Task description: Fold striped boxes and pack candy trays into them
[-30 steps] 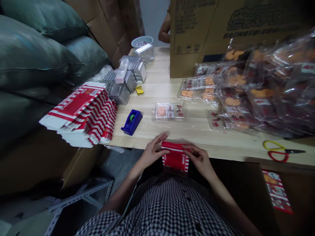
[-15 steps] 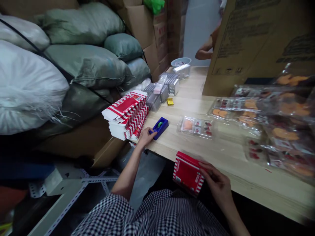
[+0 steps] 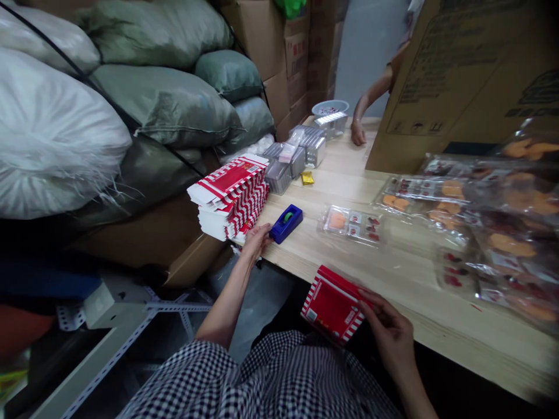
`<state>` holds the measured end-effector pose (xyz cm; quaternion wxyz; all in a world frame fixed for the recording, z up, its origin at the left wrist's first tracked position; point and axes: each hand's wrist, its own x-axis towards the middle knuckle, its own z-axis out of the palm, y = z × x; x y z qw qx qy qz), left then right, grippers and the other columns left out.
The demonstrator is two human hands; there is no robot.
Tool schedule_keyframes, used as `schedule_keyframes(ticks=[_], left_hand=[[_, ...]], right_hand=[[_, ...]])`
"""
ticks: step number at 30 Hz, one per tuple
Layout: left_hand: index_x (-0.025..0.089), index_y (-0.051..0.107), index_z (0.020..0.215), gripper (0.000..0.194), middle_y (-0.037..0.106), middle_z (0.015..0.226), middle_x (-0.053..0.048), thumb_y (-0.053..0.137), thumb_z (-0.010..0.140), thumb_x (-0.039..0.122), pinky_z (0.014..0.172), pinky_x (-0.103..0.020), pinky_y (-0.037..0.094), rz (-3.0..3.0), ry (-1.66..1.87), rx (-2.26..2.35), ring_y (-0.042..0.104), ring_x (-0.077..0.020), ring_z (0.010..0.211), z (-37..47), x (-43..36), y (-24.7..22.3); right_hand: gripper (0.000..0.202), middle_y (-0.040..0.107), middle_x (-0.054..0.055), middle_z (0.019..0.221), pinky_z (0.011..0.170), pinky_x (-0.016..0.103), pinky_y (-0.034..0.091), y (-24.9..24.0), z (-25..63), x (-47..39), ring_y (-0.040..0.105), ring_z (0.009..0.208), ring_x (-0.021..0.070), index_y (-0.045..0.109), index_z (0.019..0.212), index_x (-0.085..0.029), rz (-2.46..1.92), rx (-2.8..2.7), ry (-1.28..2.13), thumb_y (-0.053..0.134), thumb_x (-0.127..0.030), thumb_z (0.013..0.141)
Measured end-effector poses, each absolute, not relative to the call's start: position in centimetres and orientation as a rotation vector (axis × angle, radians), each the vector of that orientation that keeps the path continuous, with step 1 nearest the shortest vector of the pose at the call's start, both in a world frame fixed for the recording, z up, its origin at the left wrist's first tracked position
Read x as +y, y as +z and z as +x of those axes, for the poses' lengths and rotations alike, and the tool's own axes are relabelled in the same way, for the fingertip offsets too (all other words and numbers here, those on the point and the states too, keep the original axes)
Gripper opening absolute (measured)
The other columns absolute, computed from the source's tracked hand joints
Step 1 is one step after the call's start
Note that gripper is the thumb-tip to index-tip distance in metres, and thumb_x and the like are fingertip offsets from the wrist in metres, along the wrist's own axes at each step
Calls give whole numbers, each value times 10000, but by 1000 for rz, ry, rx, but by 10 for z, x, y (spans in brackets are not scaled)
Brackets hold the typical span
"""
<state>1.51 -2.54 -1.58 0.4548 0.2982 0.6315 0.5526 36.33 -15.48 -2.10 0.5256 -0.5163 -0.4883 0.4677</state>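
Observation:
My right hand [image 3: 390, 326] is closed on the right edge of a red box [image 3: 332, 305] with red-and-white striped borders, held tilted over the table's front edge. My left hand [image 3: 256, 240] is beside the near end of a blue tape dispenser [image 3: 286, 223] with a green-cored roll. Its thumb and fingers are pinched together; whatever is between them is too small to make out. Left of the dispenser stands a stack of flat red-and-white boxes [image 3: 231, 195]. A clear pack [image 3: 351, 224] with an orange piece and small red items lies on the table to the right.
Many similar clear packs [image 3: 509, 244] cover the table's right side, before a large carton [image 3: 463, 87]. Clear plastic cases [image 3: 288, 163], a small yellow packet [image 3: 307, 177] and a bowl [image 3: 331, 107] line the left. Another person's hand [image 3: 358, 134] rests at the far end. Sacks [image 3: 166, 107] are piled left.
My left hand has drawn slightly back from the dispenser's end. The red box has shifted a little left in my right hand. The other person's arm has reached down to the table.

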Motion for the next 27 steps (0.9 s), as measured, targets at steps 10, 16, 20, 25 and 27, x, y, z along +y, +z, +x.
schedule_keyframes(ticks=[10,16,20,25,27], left_hand=[[146,627,681,185,686,1085,-106,729,742,289,1004,-359,460,901,1481,1781,615,-207,1073,26,-56,-22],[186,692,893,192,682,756,-19,639,875,369,754,-280,527,1103,1374,1495,635,-149,713,118,-122,32],[212,644,1164,395,709,793,-17,723,815,378,696,-276,553,840,1279,1231,665,-146,672,174,-154,46],[250,380,1394,755,684,721,31,778,762,362,651,-247,544,643,1339,1209,653,-120,589,184,-159,34],[239,398,1355,727,678,711,31,781,754,384,659,-249,545,607,1339,1213,660,-122,591,182,-159,29]], right_hand=[[188,724,93,1171,993,456,521,-19,349,-153,673,1109,265,745,1009,-245,-1240,-1161,1114,703,-333,848],[169,699,62,1191,1001,448,502,-7,339,-158,644,1135,246,736,1030,-291,-1201,-1266,928,627,-252,907],[241,684,51,1226,1032,474,483,-2,333,-165,630,1166,259,724,1094,-319,-1145,-1419,864,588,-214,924],[253,682,48,1243,1031,487,500,-4,332,-173,628,1181,264,724,1094,-324,-1128,-1479,849,579,-205,926],[265,678,47,1249,1031,486,500,-6,332,-175,627,1182,260,720,1104,-329,-1116,-1496,849,573,-194,929]])
